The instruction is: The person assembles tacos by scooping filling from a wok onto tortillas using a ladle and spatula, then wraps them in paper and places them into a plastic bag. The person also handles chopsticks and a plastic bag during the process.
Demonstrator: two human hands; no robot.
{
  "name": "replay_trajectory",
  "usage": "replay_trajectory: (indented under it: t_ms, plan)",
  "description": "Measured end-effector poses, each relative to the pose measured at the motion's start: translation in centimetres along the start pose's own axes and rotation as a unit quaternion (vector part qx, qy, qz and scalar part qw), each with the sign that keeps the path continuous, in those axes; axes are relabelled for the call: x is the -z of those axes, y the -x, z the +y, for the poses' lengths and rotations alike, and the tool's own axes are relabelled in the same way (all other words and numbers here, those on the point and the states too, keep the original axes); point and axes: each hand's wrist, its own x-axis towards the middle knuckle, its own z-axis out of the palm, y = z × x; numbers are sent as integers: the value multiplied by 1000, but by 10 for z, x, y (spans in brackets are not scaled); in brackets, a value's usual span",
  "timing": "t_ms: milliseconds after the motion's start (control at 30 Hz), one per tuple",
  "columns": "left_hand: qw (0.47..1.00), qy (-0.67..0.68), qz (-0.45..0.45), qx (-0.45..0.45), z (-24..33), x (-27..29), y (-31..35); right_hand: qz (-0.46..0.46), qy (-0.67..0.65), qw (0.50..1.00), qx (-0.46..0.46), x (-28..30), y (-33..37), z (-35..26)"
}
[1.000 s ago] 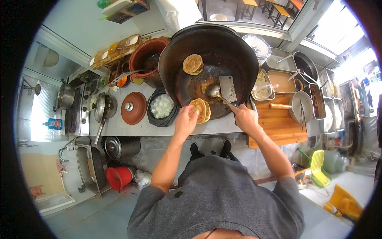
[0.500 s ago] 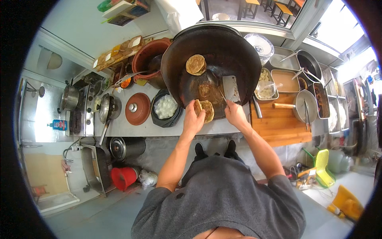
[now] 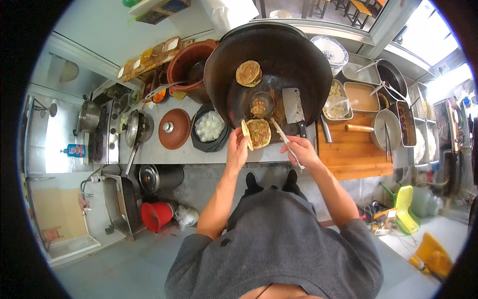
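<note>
My left hand (image 3: 238, 152) is closed on a split round flatbread (image 3: 259, 132), its upper half folded up at the left. Chopped filling covers the open lower half. My right hand (image 3: 303, 151) grips the pale handle of a ladle (image 3: 280, 133), whose round bowl lies just beyond the bread with chopped meat filling (image 3: 258, 106) in it. To the right of the ladle bowl a cleaver (image 3: 293, 105) with a black handle lies flat. Farther back, browned round flatbreads (image 3: 248, 73) overlap. All this sits at a large dark drum-like pan (image 3: 303, 55).
Left of the pan stand a black bowl of white food (image 3: 209, 126), a brown lid (image 3: 174, 128) and a clay pot (image 3: 180, 62). On the right are a wooden board (image 3: 348, 154), a saucepan (image 3: 385, 130), metal trays (image 3: 362, 96) and stacked plates (image 3: 329, 51).
My right hand has taken hold of the ladle, and its bowl now holds the filling that lay on the pan. The flatbread's upper half stands more upright, showing more filling.
</note>
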Motion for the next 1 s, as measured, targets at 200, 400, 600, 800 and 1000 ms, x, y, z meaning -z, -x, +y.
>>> replay_trajectory:
  t_ms: [200, 400, 600, 800, 1000]
  plan:
    - [1000, 26, 15, -8, 1, -5, 3, 58, 306, 941, 131, -6, 55, 1]
    - [1000, 7, 11, 11, 9, -7, 5, 120, 373, 908, 146, -8, 42, 6]
    - [1000, 15, 23, 14, 11, -7, 2, 92, 477, 847, 217, -3, 1, -9]
    - [999, 21, 34, 10, 15, -10, 3, 77, 498, 839, 207, 0, -7, -19]
    - [1000, -18, 8, -13, 8, -10, 0, 123, 497, 835, 201, 9, -39, -15]
